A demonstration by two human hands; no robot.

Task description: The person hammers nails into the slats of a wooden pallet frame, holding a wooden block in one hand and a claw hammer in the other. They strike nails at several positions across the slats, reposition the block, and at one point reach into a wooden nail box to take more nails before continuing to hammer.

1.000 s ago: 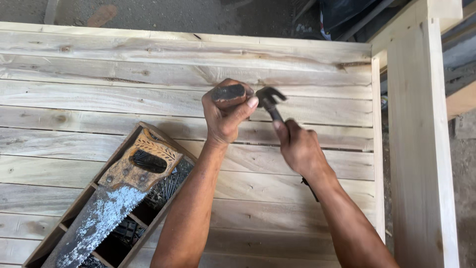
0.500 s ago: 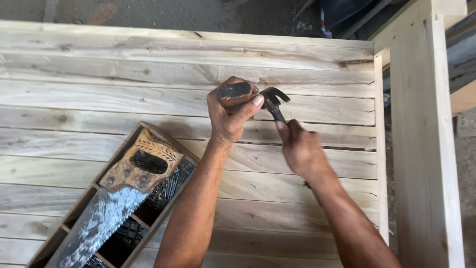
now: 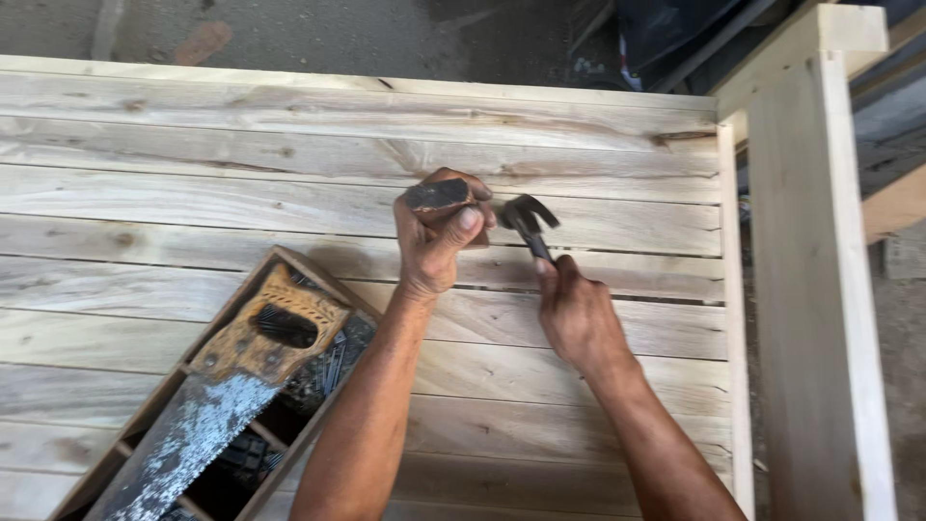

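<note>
Gripped in the right hand (image 3: 577, 314), a claw hammer (image 3: 529, 220) is set against a dark block (image 3: 439, 196) clutched by the left hand (image 3: 436, 241) on the planks (image 3: 193, 203). Prying seems underway, unfinished. A saw (image 3: 227, 386) lies in a tray (image 3: 289, 265).

Pale rough-sawn wooden planks (image 3: 241, 207), a dark matt metal hammer head (image 3: 526, 214), and a rusty-bladed, worn wooden-handled saw (image 3: 227, 386).

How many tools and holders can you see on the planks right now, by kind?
Hammer: 1, in the right hand
Dark block: 1, in the left hand
Handsaw: 1
Wooden tool tray: 1
Total: 4
</note>
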